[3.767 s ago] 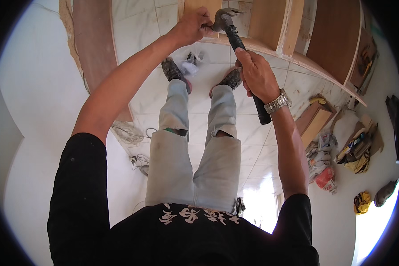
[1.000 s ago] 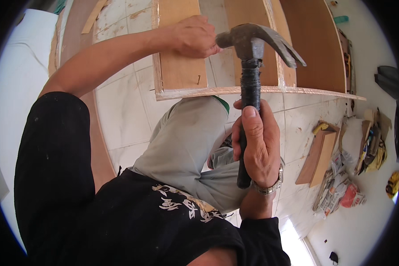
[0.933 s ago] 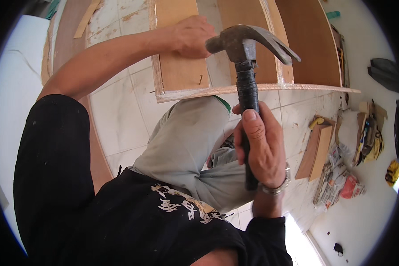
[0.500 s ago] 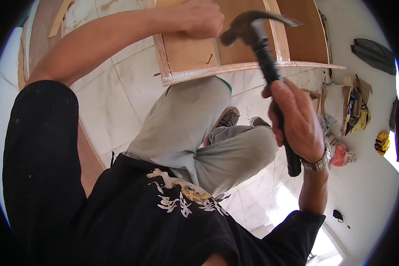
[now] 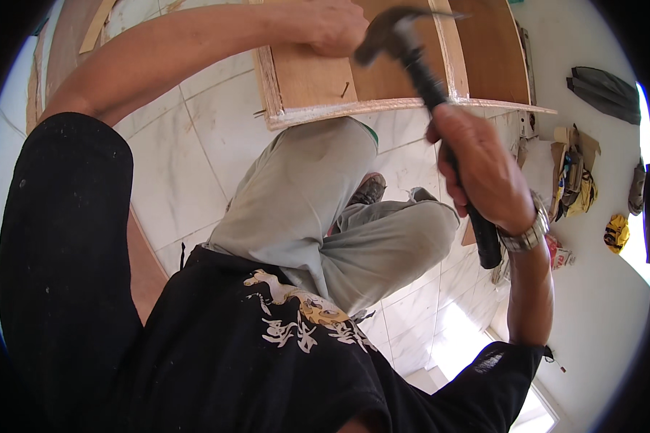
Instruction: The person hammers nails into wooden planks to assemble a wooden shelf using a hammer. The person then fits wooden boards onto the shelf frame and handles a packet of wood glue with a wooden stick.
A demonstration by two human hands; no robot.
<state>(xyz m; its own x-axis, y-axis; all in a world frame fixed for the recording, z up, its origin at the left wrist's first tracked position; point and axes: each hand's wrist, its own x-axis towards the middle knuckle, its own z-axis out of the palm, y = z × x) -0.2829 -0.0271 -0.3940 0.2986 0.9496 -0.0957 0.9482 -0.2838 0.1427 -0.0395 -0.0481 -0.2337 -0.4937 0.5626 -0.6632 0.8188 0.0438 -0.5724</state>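
Note:
My right hand (image 5: pixel 484 166) is wrapped round the black handle of a claw hammer (image 5: pixel 420 72). The hammer is raised, its head slightly blurred and close to the right of my left hand (image 5: pixel 337 29). That left hand lies against a wooden cabinet frame (image 5: pixel 307 76) at the top, its fingers curled closed; whatever they pinch is hidden. Below it, a nail (image 5: pixel 344 90) sticks up from the wood panel. Another nail (image 5: pixel 260 113) juts from the frame's near left corner.
My bent legs (image 5: pixel 289 187) are under the frame's near edge, on a marble-patterned tile floor (image 5: pixel 173 159). A wood strip (image 5: pixel 96 27) lies at upper left. Along the white wall on the right are a dark cloth bundle (image 5: pixel 605 92) and a yellow-black item (image 5: pixel 616 232).
The hammer head has shifted slightly left and up, nearer my left hand. My right wrist has moved a little to the right, and the view has shifted slightly.

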